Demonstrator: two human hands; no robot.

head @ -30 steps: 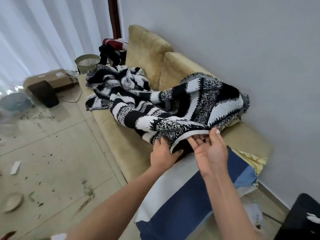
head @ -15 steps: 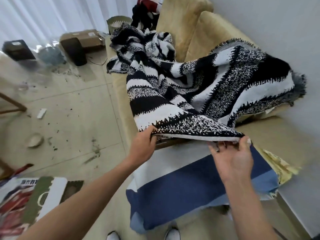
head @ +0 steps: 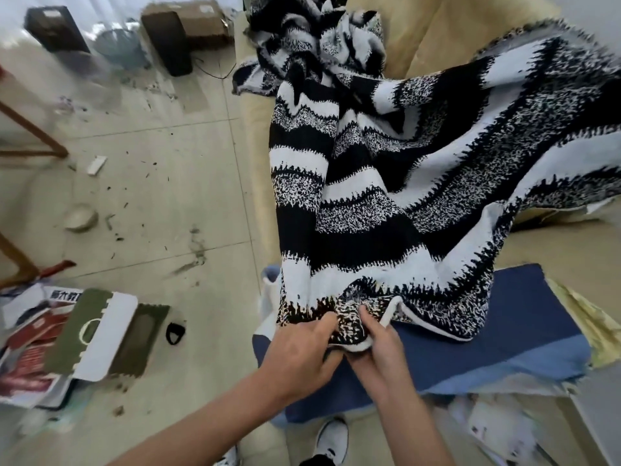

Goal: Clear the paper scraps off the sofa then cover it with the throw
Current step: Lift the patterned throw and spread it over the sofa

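A black-and-white striped throw (head: 420, 183) lies bunched and partly spread over the tan sofa (head: 258, 156), rising up the back cushions on the right. My left hand (head: 299, 354) and my right hand (head: 379, 344) sit close together at the throw's near edge, each pinching the gathered hem. Under that edge a blue and white cloth (head: 504, 338) covers the sofa's near end. No paper scraps show on the visible part of the seat.
The tiled floor (head: 161, 203) on the left is littered with dirt, a small white scrap (head: 96, 165) and a pale dish (head: 80, 216). Printed papers and a green-white box (head: 97, 334) lie at lower left. Dark boxes (head: 166, 42) stand far back.
My hands, spread apart along the throw's hem half a second ago, have come together and bunched the edge. The view has tilted further down toward the floor and my shoes.
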